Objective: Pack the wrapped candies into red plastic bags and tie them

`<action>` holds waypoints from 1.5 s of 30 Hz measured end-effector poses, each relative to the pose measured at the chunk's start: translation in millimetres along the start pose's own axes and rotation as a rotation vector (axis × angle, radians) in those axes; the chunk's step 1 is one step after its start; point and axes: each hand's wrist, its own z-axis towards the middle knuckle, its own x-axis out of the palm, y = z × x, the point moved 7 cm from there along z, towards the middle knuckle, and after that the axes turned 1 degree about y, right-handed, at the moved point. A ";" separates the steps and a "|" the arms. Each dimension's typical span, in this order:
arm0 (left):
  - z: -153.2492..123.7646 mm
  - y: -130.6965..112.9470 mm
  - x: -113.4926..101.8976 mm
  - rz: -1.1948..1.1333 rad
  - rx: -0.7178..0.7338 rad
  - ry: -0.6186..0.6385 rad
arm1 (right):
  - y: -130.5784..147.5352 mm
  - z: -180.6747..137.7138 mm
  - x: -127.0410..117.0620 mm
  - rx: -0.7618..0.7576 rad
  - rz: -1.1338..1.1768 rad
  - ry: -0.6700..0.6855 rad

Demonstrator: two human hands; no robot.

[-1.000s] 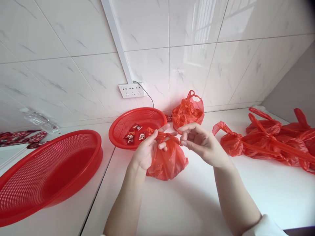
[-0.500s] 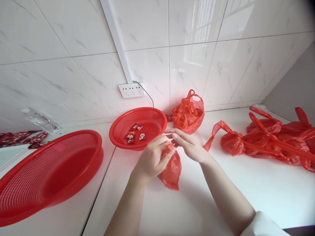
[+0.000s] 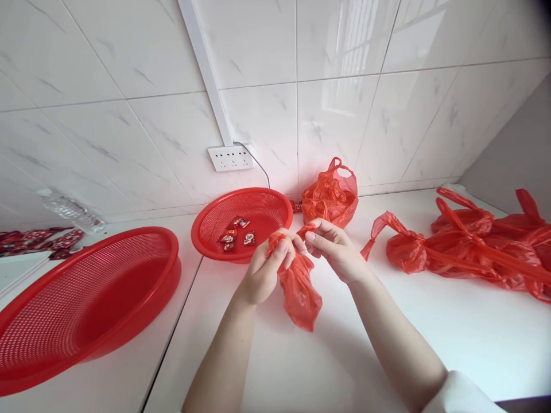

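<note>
A small red plastic bag (image 3: 299,289) hangs just above the white counter (image 3: 344,355), its body bunched and narrow. My left hand (image 3: 264,269) pinches one handle end at the top. My right hand (image 3: 336,249) pinches the other handle end beside it. The two hands almost touch above the bag. Right behind them sits a small red mesh basket (image 3: 206,229) holding several wrapped candies (image 3: 235,232).
A large red mesh basket (image 3: 51,338) lies at the left. An open red bag stuffed with more bags (image 3: 329,198) stands by the wall. Several tied red bags (image 3: 465,244) lie at the right. A wall socket (image 3: 230,158) and a crumpled clear bottle (image 3: 71,212) are behind.
The bag's handles were pulled apart a second ago, then gathered together. The bag's body has bunched narrower and my hands have drawn close, each now pinching a handle end.
</note>
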 end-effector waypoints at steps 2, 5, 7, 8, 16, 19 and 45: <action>1.2 1.5 0.4 0.021 -0.010 0.011 | -6.8 1.9 -1.5 0.094 0.116 0.016; 3.4 4.8 -4.4 0.082 -0.029 -0.011 | -15.3 4.0 -3.4 0.226 0.284 0.025; 4.7 5.8 -10.5 0.131 -0.026 -0.063 | -17.4 5.3 -7.3 0.252 0.329 -0.012; 5.3 6.0 -13.1 0.150 -0.021 -0.086 | -17.4 5.8 -9.1 0.248 0.333 -0.031; 5.1 9.2 -23.9 0.159 -0.015 -0.190 | -7.1 3.3 -11.2 0.192 0.177 -0.069; 5.0 11.3 -23.5 0.150 -0.043 -0.168 | 2.8 2.0 -18.5 0.125 0.062 -0.122; -1.3 58.8 -57.5 0.482 -0.551 0.027 | 3.5 3.6 -61.4 0.019 -1.247 -0.219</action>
